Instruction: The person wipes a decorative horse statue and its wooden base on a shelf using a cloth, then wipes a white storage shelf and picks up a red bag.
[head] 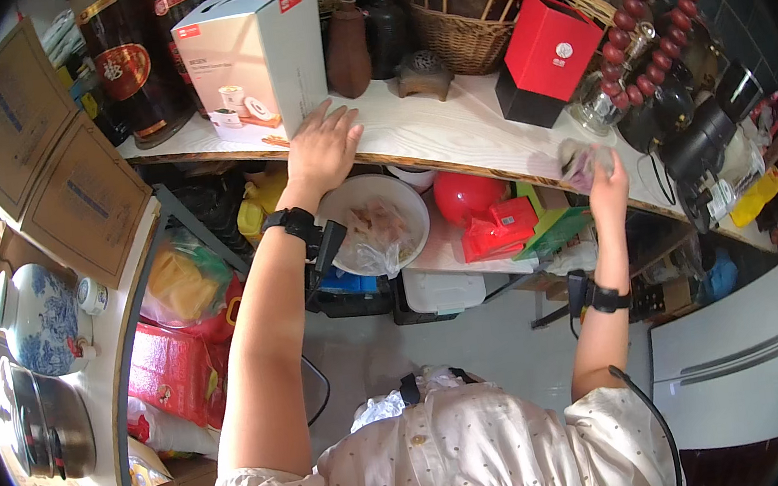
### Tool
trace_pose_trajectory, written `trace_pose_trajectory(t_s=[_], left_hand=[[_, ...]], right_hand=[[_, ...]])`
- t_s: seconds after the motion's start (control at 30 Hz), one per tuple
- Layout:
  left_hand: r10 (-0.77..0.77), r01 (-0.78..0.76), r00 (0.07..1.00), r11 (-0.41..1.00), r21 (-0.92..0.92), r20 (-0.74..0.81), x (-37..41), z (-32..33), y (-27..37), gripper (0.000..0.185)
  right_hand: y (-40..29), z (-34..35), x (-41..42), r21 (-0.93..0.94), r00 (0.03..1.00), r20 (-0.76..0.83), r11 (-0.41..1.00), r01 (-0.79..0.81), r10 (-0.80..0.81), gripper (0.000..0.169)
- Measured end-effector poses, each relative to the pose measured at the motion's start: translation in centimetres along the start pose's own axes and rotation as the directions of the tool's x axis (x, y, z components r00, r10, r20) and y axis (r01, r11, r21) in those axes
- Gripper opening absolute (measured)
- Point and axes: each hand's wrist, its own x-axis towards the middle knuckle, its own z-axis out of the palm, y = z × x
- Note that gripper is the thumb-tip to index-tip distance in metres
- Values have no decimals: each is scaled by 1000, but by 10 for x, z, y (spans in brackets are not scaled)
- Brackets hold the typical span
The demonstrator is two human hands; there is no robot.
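My left hand (325,146) lies palm down on the front edge of a pale wood-grain shelf (448,132). Its fingers are slightly apart and overlap the lower right corner of a printed cardboard box (234,81); whether they press on the box I cannot tell. At the shelf's right part, my right hand (608,178) grips a crumpled greyish cloth (576,163) against the front edge. Behind the cloth stand a red and black gift box (547,52) and a clear glass vessel (593,108).
Along the back stand a large dark bottle (125,71), a brown vase (347,53), a small incense burner (424,75) and a wicker basket (461,26). Red beads (624,36) hang at right. Below are a white basin (411,219) and a red balloon-like object (466,194). A blue-and-white jar (45,318) stands left.
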Motion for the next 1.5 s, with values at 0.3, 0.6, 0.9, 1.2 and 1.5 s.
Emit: trace_pose_trajectory(t_s=[0.3, 0.6, 0.9, 1.2, 1.5], left_hand=[[-10, 9, 999, 1000, -30, -34, -2, -4, -1, 41], [-7, 7, 1000, 1000, -3, -30, -3, 0, -1, 42], [66, -66, 998, 998, 7, -22, 1, 8, -9, 41], [54, -54, 999, 998, -18, 2, -1, -3, -9, 41], [67, -67, 998, 998, -7, 7, 2, -8, 0, 44]], right_hand=[[-10, 4, 11, -512, 972, 14, 833, 209, -235, 40], [-61, 75, -42, -695, 937, 322, 639, 329, -132, 73], [-140, 183, -85, -213, 689, 438, 678, 703, -577, 40], [-72, 70, -22, -76, 795, 586, 966, 248, -157, 23], [26, -57, 30, -680, 992, 38, 731, -64, 122, 34]])
